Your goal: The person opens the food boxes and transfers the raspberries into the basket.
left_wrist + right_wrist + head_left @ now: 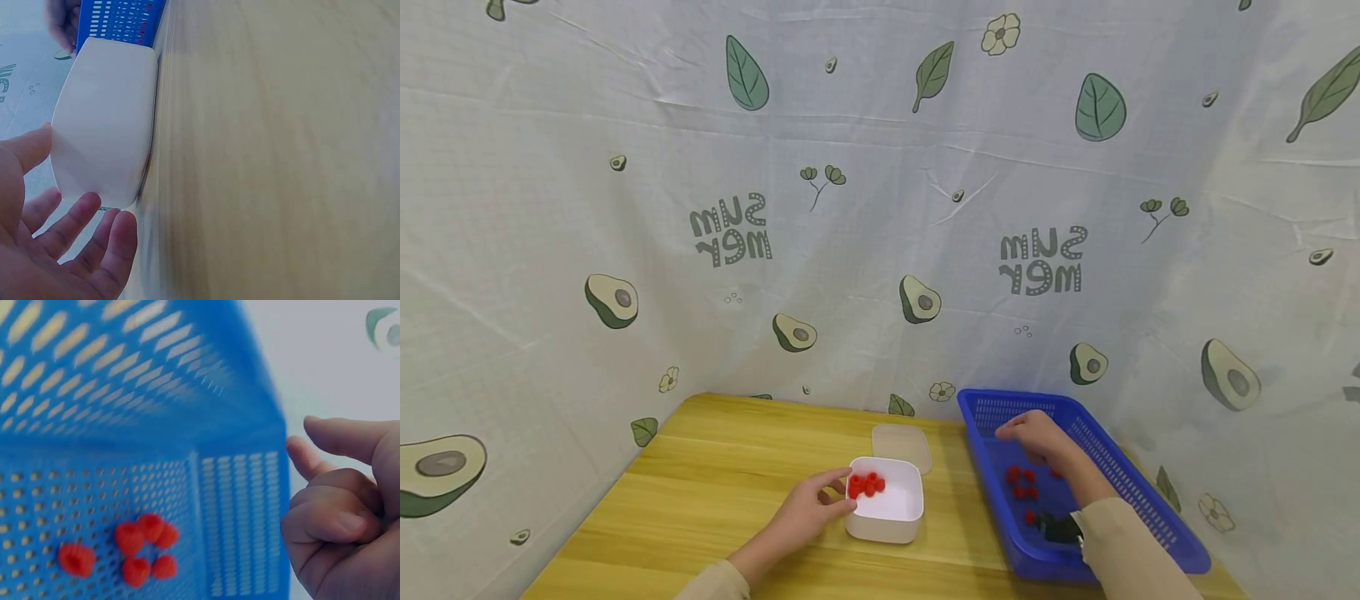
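Beside the left wall of a small white box (891, 530), my left hand (805, 512) has its fingers spread, with thumb and fingertips at the box's edges. Several red raspberries (855, 487) lie inside it, toward the left. My right hand (1041, 437) is over the far part of a blue plastic basket (1138, 487). In the right wrist view its thumb and index finger stretch out with a gap between their tips, the other fingers curl in, and nothing shows in it. Several more raspberries (129, 539) lie on the basket floor.
Behind the white box lies a flat, pale translucent lid (901, 446) on the wooden table (722, 467). A dark object (1056, 529) shows by the right cuff, over the near end of the basket. A printed curtain (850, 250) hangs behind the table.
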